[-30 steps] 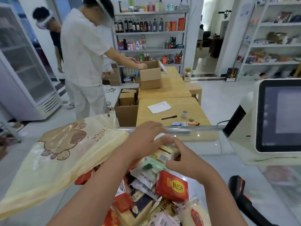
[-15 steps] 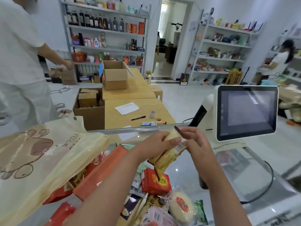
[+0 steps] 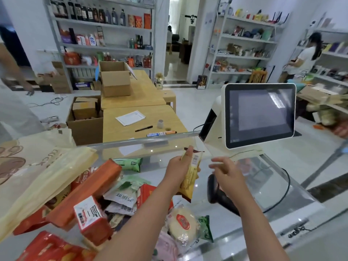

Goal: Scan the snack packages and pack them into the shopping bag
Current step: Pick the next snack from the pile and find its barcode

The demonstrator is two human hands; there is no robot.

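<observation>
My left hand [image 3: 178,166] grips a long yellow snack package [image 3: 190,176] upright above the glass counter [image 3: 263,200], its barcode facing me. Just to its right, my right hand [image 3: 227,172] hovers with loose fingers and holds nothing. Directly under that hand lies the black handheld scanner [image 3: 216,193]. A pile of snack packages [image 3: 120,196] covers the counter at lower left. The cream shopping bag [image 3: 37,176] with a brown bear print lies at the far left, partly over the pile.
The white checkout screen [image 3: 259,115] stands at the back right of the counter, a black cable [image 3: 286,187] curving below it. Beyond the counter are wooden tables [image 3: 143,121], cardboard boxes [image 3: 114,80], shelves, and people at the left and far right.
My right hand has let go of the yellow package and moved right, over the scanner. My left hand alone holds the package now. The view has swung to the right.
</observation>
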